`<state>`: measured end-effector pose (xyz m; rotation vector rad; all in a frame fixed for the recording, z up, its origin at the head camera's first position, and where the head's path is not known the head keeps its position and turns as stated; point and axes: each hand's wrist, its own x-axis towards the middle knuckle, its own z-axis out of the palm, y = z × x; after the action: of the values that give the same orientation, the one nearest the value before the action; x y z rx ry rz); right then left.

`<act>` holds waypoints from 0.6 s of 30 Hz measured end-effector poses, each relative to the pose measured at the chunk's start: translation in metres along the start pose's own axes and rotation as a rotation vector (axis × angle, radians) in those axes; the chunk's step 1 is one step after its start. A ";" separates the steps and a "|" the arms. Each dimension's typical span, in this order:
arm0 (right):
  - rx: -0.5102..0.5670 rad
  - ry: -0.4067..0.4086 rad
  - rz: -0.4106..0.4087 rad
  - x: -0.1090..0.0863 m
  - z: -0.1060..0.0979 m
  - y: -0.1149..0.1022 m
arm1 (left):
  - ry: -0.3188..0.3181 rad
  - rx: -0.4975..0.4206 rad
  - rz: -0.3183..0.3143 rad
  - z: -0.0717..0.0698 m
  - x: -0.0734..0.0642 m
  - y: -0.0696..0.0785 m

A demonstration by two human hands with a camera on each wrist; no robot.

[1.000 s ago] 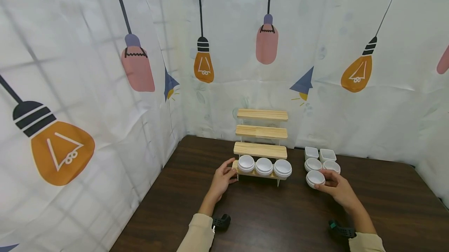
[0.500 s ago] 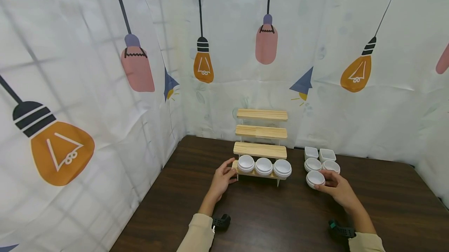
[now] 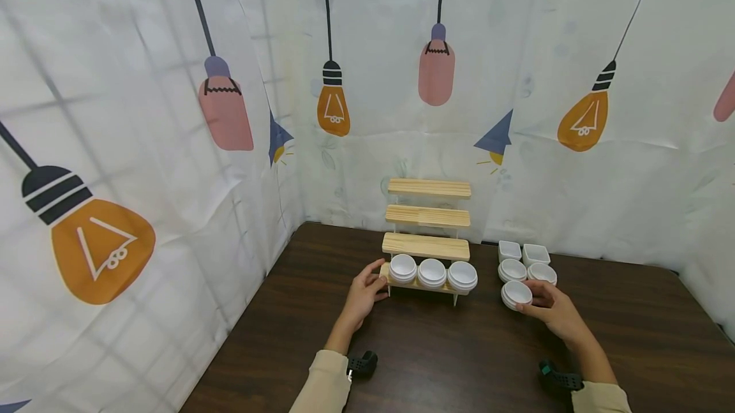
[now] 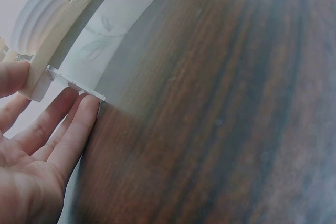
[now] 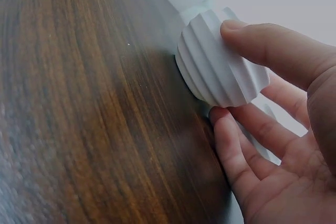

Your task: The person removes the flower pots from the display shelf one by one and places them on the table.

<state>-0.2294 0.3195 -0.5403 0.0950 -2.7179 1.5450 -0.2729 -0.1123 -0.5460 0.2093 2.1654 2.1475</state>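
Note:
A wooden tiered display rack [image 3: 426, 246] stands on the dark table, with three round white ribbed pots [image 3: 432, 272] in a row on its lowest step. My left hand [image 3: 362, 292] grips the left end of that step. In the left wrist view the thumb lies at the step's wooden end [image 4: 38, 85], fingers against the clear leg [image 4: 79, 86]. To the right, my right hand [image 3: 554, 312] holds another round white pot [image 3: 515, 294] by its side. The right wrist view shows the thumb near the rim of this ribbed pot [image 5: 210, 64] and fingers around its far side, close over the table.
Behind the held pot stand two round white pots [image 3: 512, 270] and two square white pots [image 3: 509, 251]. The rack's upper three steps [image 3: 427, 216] are bare wood. A white curtain [image 3: 367, 164] printed with lamps closes off the table's back and left.

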 end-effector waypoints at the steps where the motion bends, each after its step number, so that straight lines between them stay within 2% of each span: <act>1: 0.001 -0.002 0.002 0.000 0.000 0.000 | 0.001 0.000 -0.001 0.000 0.000 0.000; 18: -0.003 -0.028 0.034 -0.001 -0.002 -0.003 | 0.000 0.000 0.000 0.000 -0.001 0.001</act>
<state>-0.2280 0.3196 -0.5368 0.0713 -2.7568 1.5598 -0.2722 -0.1120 -0.5450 0.2084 2.1650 2.1479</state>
